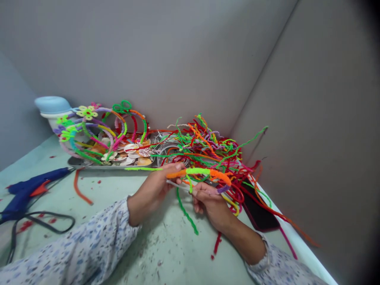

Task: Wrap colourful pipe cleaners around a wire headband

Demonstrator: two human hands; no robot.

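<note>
Both my hands meet over the table's middle, holding a thin hoop wrapped in orange and lime-green pipe cleaner (198, 172). My left hand (154, 190) pinches its left end, fingers closed. My right hand (211, 201) grips it from below, fingers curled, with a loose green pipe cleaner (185, 211) dangling down between the hands. Just behind lies a tangled heap of pipe cleaners (219, 152) in several colours.
A metal tray (89, 163) at the back left holds finished wrapped hoops (101, 126) and shells. A blue glue gun (28, 190) with a black cord lies far left. A dark phone (258, 209) rests at right near the wall. A pale blue lidded pot (53, 107) stands behind.
</note>
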